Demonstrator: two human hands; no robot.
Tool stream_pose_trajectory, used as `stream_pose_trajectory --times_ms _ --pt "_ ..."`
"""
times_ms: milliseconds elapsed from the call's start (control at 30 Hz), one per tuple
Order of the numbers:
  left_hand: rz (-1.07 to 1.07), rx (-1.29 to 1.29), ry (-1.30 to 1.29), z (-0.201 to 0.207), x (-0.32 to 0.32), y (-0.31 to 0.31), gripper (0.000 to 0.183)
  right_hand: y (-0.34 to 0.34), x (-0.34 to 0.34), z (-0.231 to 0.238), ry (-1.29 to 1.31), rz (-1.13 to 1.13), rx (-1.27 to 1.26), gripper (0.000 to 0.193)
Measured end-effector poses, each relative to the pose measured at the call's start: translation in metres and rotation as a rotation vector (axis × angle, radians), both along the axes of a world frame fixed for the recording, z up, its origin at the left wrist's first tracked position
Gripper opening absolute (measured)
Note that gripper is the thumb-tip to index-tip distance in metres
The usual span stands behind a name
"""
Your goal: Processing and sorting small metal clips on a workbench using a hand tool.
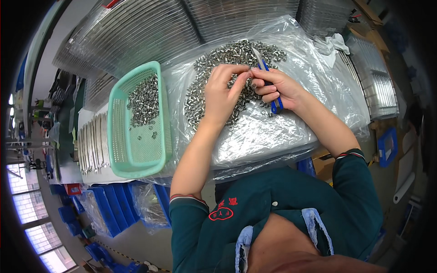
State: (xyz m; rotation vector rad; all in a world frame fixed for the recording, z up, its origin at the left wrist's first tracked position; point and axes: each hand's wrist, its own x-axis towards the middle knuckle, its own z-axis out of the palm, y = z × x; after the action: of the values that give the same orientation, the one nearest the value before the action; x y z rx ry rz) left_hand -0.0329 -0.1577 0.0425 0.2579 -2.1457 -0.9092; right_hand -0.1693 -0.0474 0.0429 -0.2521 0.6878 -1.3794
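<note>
My left hand (221,93) is closed in a pinch, thumb and forefinger meeting the fingertips of my right hand. What lies between the fingertips is too small and covered to make out. My right hand (283,87) grips a blue utility knife (276,105), its blade out and pointing away from me. Below and around both hands spreads a heap of small shiny metal sleeves (196,102) on clear plastic sheeting (246,145). One small metal piece shows by the curled fingers of my right hand.
A mint-green plastic basket (113,145) with more small metal parts stands left of the heap. Metal rods (93,145) lie beyond it. Stacked clear trays (136,41) line the back. A white cloth (334,45) lies at the far right, and blue bins (114,207) sit below the table.
</note>
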Motion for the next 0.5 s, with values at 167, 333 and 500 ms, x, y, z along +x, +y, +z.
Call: stream_pose_trajectory --times_ms 167,333,500 --pt "0.166 0.035 -0.109 -0.003 -0.001 0.000 0.013 -0.006 0.005 -0.003 0.058 -0.178 0.063 0.025" --pt "0.118 -0.021 -0.156 0.008 0.003 -0.003 0.011 -0.004 -0.012 -0.012 -0.071 -0.308 -0.086 0.030" --pt "-0.226 -0.241 -0.390 0.009 0.005 0.004 0.016 -0.004 -0.014 -0.008 0.046 -0.450 -0.085 0.031"
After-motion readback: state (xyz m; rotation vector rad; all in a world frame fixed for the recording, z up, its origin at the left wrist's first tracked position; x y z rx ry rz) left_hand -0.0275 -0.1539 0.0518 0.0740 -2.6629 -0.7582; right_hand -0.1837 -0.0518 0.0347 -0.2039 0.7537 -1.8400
